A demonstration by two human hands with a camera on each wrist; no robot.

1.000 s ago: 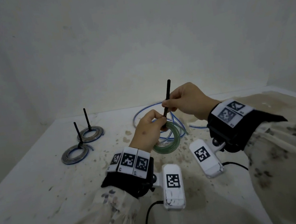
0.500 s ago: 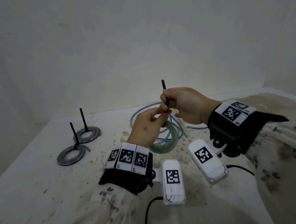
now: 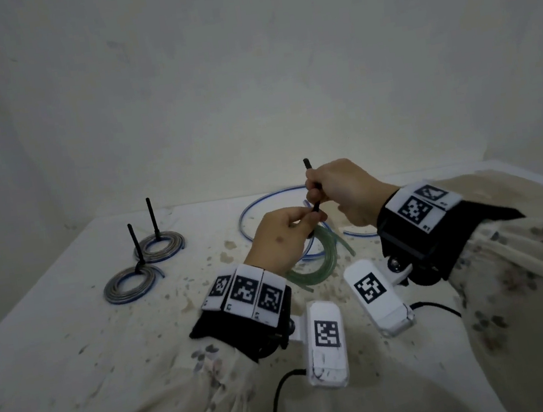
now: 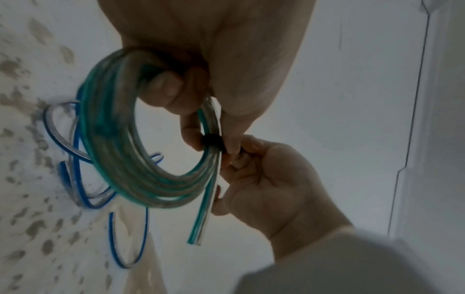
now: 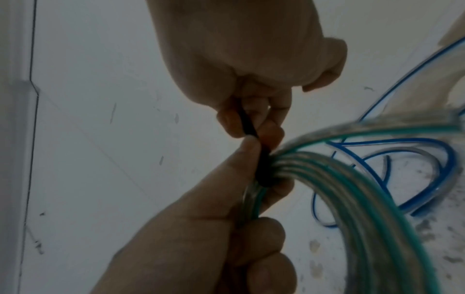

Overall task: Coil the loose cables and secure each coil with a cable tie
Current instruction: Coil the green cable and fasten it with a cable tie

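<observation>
My left hand point(image 3: 281, 235) grips a coil of green-striped clear cable point(image 3: 319, 261) above the table; the left wrist view shows the green coil point(image 4: 130, 159) pinched between thumb and fingers. A black cable tie point(image 3: 311, 180) wraps the coil, its loop point(image 4: 211, 140) tight round the strands. My right hand point(image 3: 340, 189) pinches the tie's tail point(image 5: 247, 125) and holds it up and away from the coil point(image 5: 352, 189). A loose blue-striped cable point(image 3: 263, 203) lies on the table behind the hands, seen as blue loops point(image 4: 75, 179) under the coil.
Two tied grey-blue coils point(image 3: 159, 246) point(image 3: 130, 285) lie at the left of the stained white table point(image 3: 73, 335), each with a black tie tail standing upright. A pale wall rises behind the table. Black wires trail from the wrist cameras near me.
The right hand has slid up along the tie's tail, so less of it shows above the fist. Both hands and the coil have risen slightly.
</observation>
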